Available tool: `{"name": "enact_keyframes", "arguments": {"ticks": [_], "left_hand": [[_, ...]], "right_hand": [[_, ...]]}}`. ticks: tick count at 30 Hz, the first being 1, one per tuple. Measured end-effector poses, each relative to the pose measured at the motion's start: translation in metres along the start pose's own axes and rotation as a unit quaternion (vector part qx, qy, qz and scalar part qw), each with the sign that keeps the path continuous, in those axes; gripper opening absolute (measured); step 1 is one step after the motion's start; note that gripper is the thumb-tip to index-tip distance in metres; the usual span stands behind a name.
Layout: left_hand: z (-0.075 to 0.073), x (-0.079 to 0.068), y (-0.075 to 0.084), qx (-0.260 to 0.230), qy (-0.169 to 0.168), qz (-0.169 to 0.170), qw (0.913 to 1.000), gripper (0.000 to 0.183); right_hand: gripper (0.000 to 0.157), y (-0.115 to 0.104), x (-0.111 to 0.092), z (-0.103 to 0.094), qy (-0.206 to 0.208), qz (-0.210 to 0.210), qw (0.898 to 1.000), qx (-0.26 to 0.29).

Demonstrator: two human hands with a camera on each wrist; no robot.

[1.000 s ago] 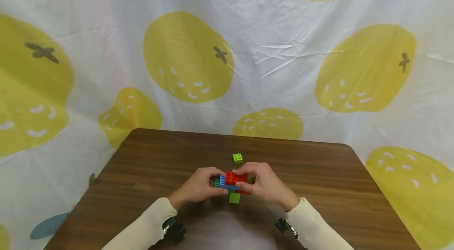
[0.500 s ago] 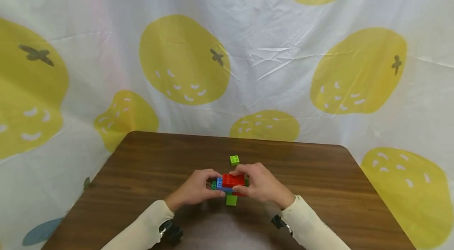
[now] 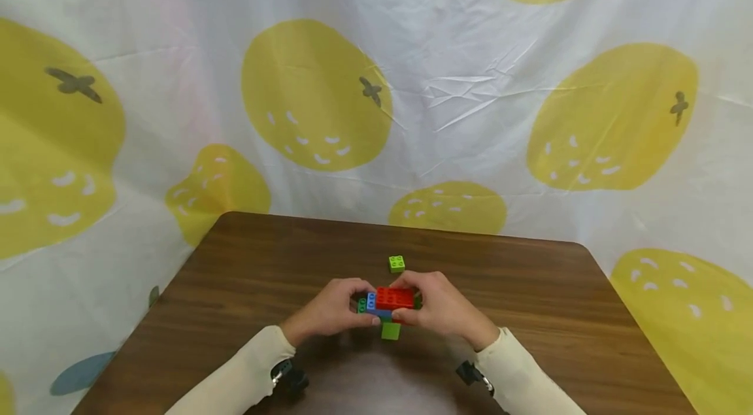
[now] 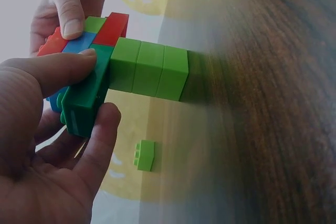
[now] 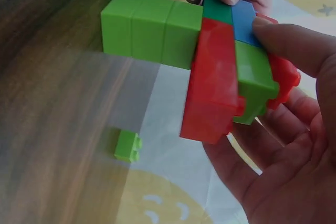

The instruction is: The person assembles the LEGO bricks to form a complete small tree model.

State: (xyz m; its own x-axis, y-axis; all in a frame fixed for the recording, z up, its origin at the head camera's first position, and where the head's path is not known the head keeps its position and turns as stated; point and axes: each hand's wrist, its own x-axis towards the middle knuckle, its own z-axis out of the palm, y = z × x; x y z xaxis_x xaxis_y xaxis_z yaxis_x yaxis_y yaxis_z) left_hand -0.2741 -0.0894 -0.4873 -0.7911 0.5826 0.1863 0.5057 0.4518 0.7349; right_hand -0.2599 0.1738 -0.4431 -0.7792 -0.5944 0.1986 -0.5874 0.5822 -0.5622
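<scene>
A build of toy building bricks stands upright on the table, on a column of light green bricks (image 4: 149, 69). Across the column lie a dark green brick (image 4: 86, 90) and a red brick (image 5: 212, 77). Above them sit a blue brick (image 3: 371, 301) and a light green brick (image 5: 254, 72), with another red brick (image 3: 395, 298) on top. My left hand (image 3: 338, 307) grips the build's left end, thumb on the dark green brick. With thumb and fingers on opposite sides, my right hand (image 3: 444, 307) holds the top red brick; its thumb also lies against the blue brick's edge.
One loose light green brick (image 3: 397, 263) lies on the brown wooden table (image 3: 265, 251) just beyond the build. A white curtain (image 3: 435, 127) with yellow fruit prints hangs behind the table and along its sides.
The head view sways slightly. Both hands stay around the build, and the right fingers have shifted a little at the top red brick's far edge.
</scene>
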Motion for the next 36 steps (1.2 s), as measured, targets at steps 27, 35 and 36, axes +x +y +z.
{"name": "enact_keyframes", "arguments": {"ticks": [27,35,36], "left_hand": [[-0.023,0.03,-0.02,-0.062,-0.007,0.005,0.998,0.039],[-0.019,0.071,-0.039,-0.008,0.044,-0.046,0.9979,0.035],[-0.018,0.076,-0.041,-0.005,0.045,-0.053,0.9976,0.035]], "right_hand": [[0.031,0.018,-0.012,0.002,0.027,-0.009,0.995,0.091],[0.036,0.02,-0.014,0.003,0.027,-0.003,0.995,0.097],[0.036,0.02,-0.014,0.003,0.027,-0.003,0.995,0.097]]}}
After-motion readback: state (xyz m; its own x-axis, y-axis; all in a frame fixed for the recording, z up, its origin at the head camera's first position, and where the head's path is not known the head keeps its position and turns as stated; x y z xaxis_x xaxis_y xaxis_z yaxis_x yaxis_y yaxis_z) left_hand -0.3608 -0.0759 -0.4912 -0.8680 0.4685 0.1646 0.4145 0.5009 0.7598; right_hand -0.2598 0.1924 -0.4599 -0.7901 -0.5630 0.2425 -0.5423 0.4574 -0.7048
